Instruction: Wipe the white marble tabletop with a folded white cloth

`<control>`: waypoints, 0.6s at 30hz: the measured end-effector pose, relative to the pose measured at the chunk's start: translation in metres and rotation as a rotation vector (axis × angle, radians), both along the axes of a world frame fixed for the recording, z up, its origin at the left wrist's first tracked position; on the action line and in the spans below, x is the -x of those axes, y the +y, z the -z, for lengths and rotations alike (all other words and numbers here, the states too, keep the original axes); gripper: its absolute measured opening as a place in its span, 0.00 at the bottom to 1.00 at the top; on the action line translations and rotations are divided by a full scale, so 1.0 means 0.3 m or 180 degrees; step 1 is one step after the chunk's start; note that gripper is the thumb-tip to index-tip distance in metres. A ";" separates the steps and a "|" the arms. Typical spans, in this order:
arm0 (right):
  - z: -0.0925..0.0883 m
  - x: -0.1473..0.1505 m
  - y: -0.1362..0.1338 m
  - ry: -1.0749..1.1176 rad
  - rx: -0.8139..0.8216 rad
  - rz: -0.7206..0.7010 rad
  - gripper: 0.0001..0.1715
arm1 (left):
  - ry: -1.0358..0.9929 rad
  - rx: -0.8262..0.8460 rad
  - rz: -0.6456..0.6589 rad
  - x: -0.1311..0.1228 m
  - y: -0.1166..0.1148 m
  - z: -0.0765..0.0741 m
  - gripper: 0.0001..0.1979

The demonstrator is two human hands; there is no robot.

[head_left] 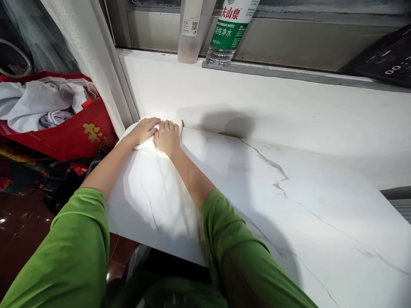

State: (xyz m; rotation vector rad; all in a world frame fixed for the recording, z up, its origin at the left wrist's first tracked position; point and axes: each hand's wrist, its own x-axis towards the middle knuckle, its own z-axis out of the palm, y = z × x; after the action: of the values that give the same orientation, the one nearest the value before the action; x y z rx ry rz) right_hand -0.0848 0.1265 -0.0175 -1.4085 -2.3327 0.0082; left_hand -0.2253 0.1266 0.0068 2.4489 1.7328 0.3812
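A folded white cloth lies at the far left corner of the white marble-patterned table, against the wall. Both my hands are on it, side by side and touching. My left hand rests flat over the cloth's left part, fingers stretched toward the wall. My right hand presses on the cloth with its fingers bent, gripping it. Part of the cloth is hidden under the hands.
On the sill stand a clear plastic container and a water bottle with a green label. A dark object is at the right. Left of the table are a pale curtain and a red bag of clothes.
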 end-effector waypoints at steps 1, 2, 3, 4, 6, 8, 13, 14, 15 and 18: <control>0.003 -0.003 -0.002 0.0013 -0.0007 -0.0008 0.31 | 0.0019 0.0014 -0.0011 -0.004 -0.004 0.000 0.26; 0.004 -0.008 -0.009 0.0013 -0.0004 -0.0034 0.31 | 0.0044 0.0023 -0.0026 -0.008 -0.016 0.002 0.26; 0.004 -0.015 -0.021 0.0006 0.0010 -0.0073 0.31 | 0.0070 0.0030 -0.0045 -0.013 -0.035 0.003 0.26; 0.003 -0.025 -0.037 -0.0006 0.0032 -0.0119 0.32 | 0.0092 0.0032 -0.0071 -0.020 -0.058 0.006 0.26; -0.003 -0.053 -0.081 -0.0035 0.0083 -0.0231 0.32 | 0.0120 0.0021 -0.0137 -0.040 -0.119 0.011 0.27; -0.011 -0.092 -0.143 -0.0070 0.0117 -0.0354 0.32 | 0.0149 -0.0015 -0.0180 -0.070 -0.196 0.014 0.27; -0.037 -0.226 -0.371 -0.0214 0.0143 -0.0622 0.33 | 0.0302 -0.0133 -0.0154 -0.182 -0.452 0.014 0.28; -0.040 -0.258 -0.425 -0.0239 0.0146 -0.0687 0.34 | 0.0328 -0.0166 -0.0152 -0.209 -0.511 0.014 0.28; -0.041 -0.290 -0.478 -0.0260 0.0146 -0.0760 0.34 | 0.0348 -0.0200 -0.0137 -0.236 -0.571 0.014 0.28; -0.035 -0.386 -0.624 -0.0271 0.0132 -0.0938 0.35 | 0.0389 -0.0350 0.0050 -0.317 -0.731 0.014 0.27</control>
State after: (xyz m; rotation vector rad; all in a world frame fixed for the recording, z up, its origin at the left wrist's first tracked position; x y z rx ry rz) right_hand 0.0311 -0.0607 -0.0071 -1.0904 -2.6042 0.0833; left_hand -0.1301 -0.0927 0.0024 2.6126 1.7830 0.3403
